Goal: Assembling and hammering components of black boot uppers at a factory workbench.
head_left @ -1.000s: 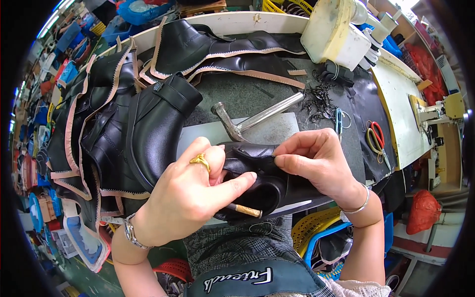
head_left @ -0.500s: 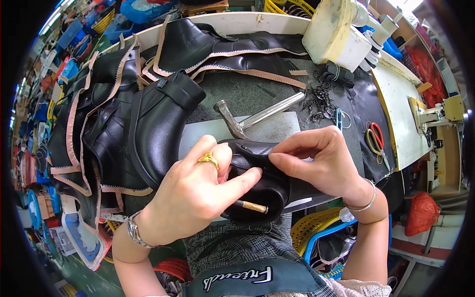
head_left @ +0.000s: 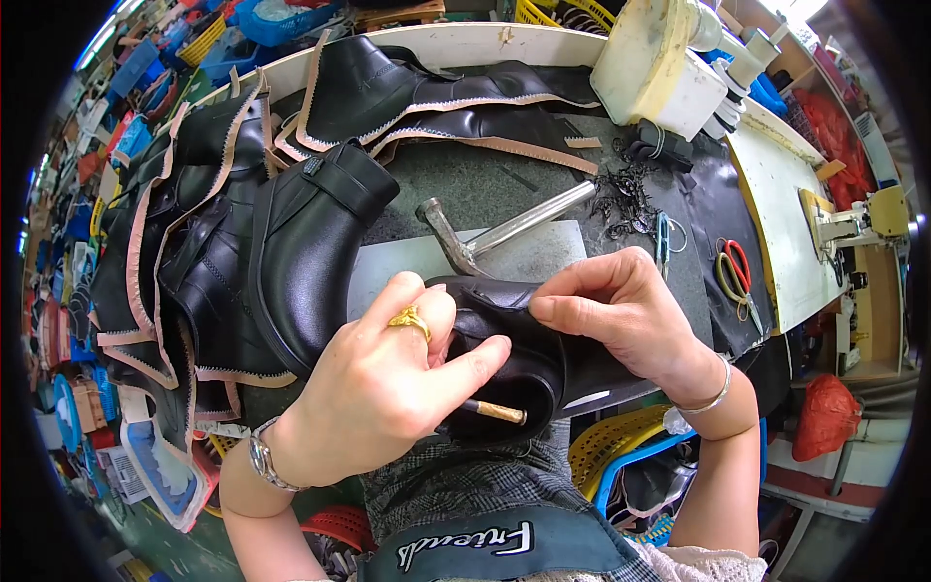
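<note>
A black leather boot upper (head_left: 621, 369) lies across the near edge of the bench, its opening facing me. My right hand (head_left: 621, 315) pinches a thin strap or edge of it between thumb and index finger. My left hand (head_left: 398, 373) is curled over the upper, thumb stretched toward the right hand; its fingertips are partly hidden. A slim dark stick (head_left: 499, 412) with a tan end comes out from beneath the left palm, across the boot's opening. Just beyond the hands, a metal hammer (head_left: 514, 221) rests on a pale slab (head_left: 553, 250).
A finished-looking black boot upper (head_left: 305, 262) stands to the left, beside several uppers with tan zigzag edges (head_left: 145, 242). Red-handled scissors (head_left: 737, 272), small blue snips (head_left: 663, 242) and black scraps (head_left: 626, 199) lie right. A yellow basket (head_left: 601, 446) sits below the bench edge.
Almost nothing differs. My left thumb has drawn back slightly from the right fingertips, and the right hand still pinches the upper.
</note>
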Tool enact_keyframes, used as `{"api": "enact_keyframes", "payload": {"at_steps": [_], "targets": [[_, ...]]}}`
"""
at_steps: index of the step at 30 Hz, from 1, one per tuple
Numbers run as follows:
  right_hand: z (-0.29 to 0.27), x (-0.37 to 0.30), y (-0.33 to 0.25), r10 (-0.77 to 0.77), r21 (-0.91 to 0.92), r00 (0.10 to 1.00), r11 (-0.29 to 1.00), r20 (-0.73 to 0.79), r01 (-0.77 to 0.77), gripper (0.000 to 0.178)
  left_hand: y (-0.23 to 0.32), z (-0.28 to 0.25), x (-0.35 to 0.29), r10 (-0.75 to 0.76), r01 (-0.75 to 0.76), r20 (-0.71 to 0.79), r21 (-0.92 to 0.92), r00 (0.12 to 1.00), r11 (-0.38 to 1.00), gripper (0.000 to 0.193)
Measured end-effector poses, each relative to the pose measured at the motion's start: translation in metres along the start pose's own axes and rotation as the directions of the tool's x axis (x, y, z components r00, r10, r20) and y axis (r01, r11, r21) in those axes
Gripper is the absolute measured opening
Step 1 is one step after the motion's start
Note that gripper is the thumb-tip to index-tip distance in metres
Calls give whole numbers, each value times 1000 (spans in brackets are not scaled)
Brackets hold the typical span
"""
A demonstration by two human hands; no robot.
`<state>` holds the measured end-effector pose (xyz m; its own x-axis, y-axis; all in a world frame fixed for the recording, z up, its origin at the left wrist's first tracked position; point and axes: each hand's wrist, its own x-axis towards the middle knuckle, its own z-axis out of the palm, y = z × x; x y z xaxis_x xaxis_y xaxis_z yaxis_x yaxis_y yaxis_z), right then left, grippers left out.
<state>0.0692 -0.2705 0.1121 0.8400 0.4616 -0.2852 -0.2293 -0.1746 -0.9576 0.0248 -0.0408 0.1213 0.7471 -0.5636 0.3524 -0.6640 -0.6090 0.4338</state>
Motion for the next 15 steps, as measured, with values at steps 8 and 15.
{"api": "enact_keyframes", "payload": {"at_steps": [8, 15], "targets": [[0, -4, -1, -13, -8, 1000, 1000, 7, 13, 17, 0, 2, -2, 13, -13, -19, 11, 1000, 1000, 42], [-1, -7, 4, -52, -12, 998, 999, 34, 52, 16, 3, 3, -4, 30, -29, -18, 22, 999, 999, 43]]}}
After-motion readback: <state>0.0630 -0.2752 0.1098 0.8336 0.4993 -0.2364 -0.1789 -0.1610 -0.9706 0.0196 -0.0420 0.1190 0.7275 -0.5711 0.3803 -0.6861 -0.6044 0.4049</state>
